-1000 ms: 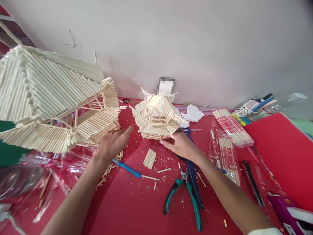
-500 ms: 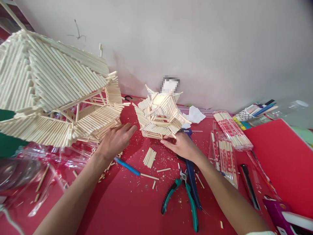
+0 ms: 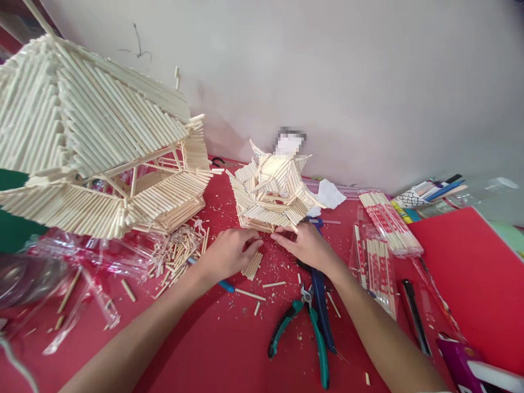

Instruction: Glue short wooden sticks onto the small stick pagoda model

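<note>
A small pavilion model [image 3: 278, 204] of wooden sticks stands on the red tabletop, with tiered roofs and upturned corners. At its front right corner, my right hand [image 3: 305, 245] grips the base edge with thumb and fingers. Just in front of the model is my left hand [image 3: 231, 254], its fingers bent and the tips close to the thumb; whatever may be between them is too small to make out. Partly under that hand lies a flat panel of short sticks [image 3: 252, 266]. The wrist covers part of a blue-handled tool [image 3: 226, 286], beside a loose stick [image 3: 249, 295].
A larger stick pavilion [image 3: 118, 120] fills the left side, near a heap of cut sticks [image 3: 180, 251] and plastic wrappers [image 3: 98, 262]. Green-handled cutters [image 3: 306, 322] lie in front of my right arm. Packed sticks [image 3: 388, 224], a black-handled knife [image 3: 415, 316] and a red folder [image 3: 475, 278] occupy the right.
My left hand has moved right and toward me, from beside the large pavilion to the stick panel, its fingers curling in. The heap of cut sticks now shows. My right hand stays on the small pavilion.
</note>
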The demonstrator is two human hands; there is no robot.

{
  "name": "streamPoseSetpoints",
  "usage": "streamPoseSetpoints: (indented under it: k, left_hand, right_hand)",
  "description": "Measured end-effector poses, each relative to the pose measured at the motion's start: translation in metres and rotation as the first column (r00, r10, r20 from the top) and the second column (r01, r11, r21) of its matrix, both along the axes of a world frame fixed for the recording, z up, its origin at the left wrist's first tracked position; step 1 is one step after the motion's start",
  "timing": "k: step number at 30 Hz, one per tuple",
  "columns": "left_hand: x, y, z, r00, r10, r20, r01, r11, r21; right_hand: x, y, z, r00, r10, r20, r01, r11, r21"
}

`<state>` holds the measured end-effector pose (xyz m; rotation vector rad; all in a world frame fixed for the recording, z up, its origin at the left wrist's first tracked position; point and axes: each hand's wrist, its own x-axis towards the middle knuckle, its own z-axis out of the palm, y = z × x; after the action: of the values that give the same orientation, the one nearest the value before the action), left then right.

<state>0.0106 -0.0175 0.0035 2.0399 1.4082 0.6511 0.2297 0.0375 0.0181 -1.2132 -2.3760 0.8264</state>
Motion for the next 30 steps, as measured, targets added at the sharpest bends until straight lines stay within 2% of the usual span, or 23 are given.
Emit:
streamPoseSetpoints:
  k: [2,5,9,11,19,30]
  left_hand:
    - [0.012,-0.001,-0.003,0.963,0.088,0.256,-0.028,0.972,-0.231]
    - [0.022,-0.002,-0.005,0.799,0.278,0.533,0.003,0.885,-0.466]
    - [0.031,-0.002,-0.002,0.560,0.539,0.629,0.074,0.724,-0.686]
    - [0.035,-0.002,0.000,0.487,0.602,0.632,0.102,0.680,-0.726]
    - [0.047,0.005,0.000,0.419,0.667,0.616,0.059,0.656,-0.752]
    - [0.054,0.006,-0.004,0.318,0.701,0.638,0.103,0.643,-0.758]
  right_hand:
    - [0.000,-0.001,0.001,1.000,-0.006,0.000,0.006,1.000,0.015]
    - [0.000,-0.002,0.001,1.000,-0.007,-0.001,0.007,1.000,0.021]
    - [0.001,-0.001,0.000,1.000,-0.002,-0.009,0.002,1.000,0.023]
    - [0.000,-0.001,-0.001,1.000,-0.001,-0.007,0.001,1.000,0.021]
    - [-0.001,-0.001,0.000,1.000,0.017,-0.013,-0.017,1.000,0.004]
    - [0.001,0.001,0.005,0.996,0.071,0.045,-0.068,0.995,-0.076]
